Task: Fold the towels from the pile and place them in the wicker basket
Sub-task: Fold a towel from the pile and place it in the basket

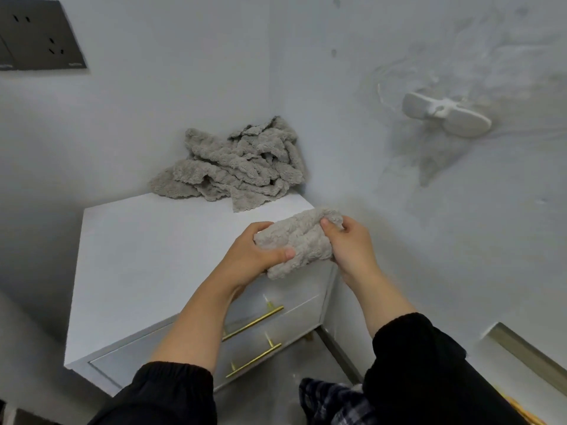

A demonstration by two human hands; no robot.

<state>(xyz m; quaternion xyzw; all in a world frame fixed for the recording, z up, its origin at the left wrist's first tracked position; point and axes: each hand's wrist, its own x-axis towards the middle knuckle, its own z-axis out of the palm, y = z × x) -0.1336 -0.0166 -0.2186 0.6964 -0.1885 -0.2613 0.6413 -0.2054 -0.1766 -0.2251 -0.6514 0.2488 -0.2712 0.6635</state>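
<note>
A pile of several grey fluffy towels [236,167] lies heaped in the back corner of the white cabinet top [147,259]. In front of it, over the cabinet's right front corner, both hands hold one bunched grey towel [302,240]. My left hand [254,256] grips its left end, thumb pressed on the front. My right hand [349,246] pinches its right end, thumb on top. At the bottom right edge a yellowish woven bit [521,407] shows; I cannot tell whether it is the wicker basket.
The cabinet has two drawers with gold bar handles [253,323]. Grey walls meet in the corner behind the pile. A white hook fixture [445,113] sticks out from the right wall. Dark wall sockets [40,35] sit at top left. A metal ledge [521,348] is at lower right.
</note>
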